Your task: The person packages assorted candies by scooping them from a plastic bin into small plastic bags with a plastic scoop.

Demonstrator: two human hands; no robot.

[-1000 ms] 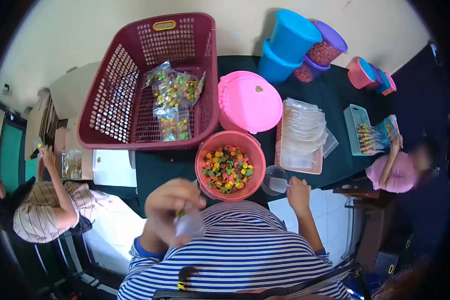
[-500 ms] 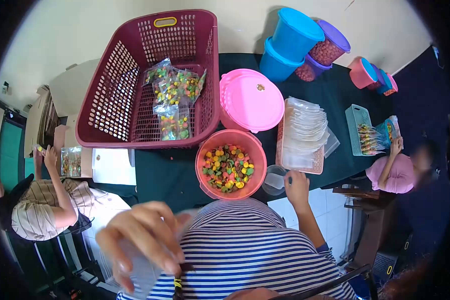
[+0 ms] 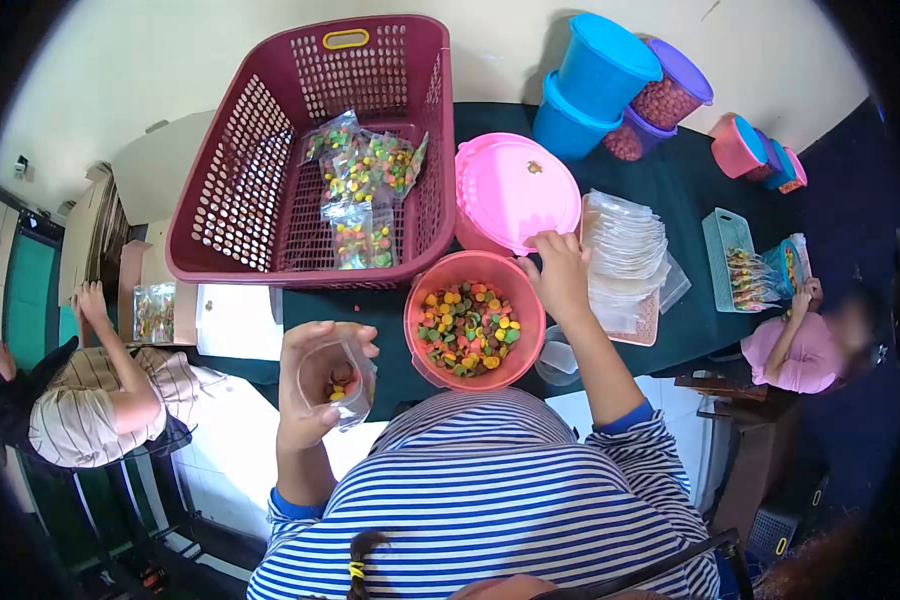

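Observation:
My left hand point(image 3: 315, 385) holds a small clear plastic bag point(image 3: 340, 378) with a few coloured candies in its bottom, just left of the orange-pink bowl point(image 3: 422, 352) full of mixed coloured candies. My right hand point(image 3: 560, 272) reaches over the bowl's far right rim, fingers apart, beside the stack of empty clear bags point(image 3: 625, 255) in a flat tray. It holds nothing that I can see. A clear plastic scoop cup point(image 3: 556, 358) lies on the dark table under my right forearm.
A maroon laundry basket point(image 3: 240, 190) holds several filled candy bags point(image 3: 365, 195). A pink lidded tub point(image 3: 518, 190), blue tubs point(image 3: 595, 85) and a purple tub point(image 3: 670, 95) stand behind. One person sits at the left point(image 3: 90, 400), another at the right point(image 3: 795, 345).
My right hand let go of the scoop cup and moved up to the bag stack. My left hand swung down toward me, then came back up beside the bowl with the bag.

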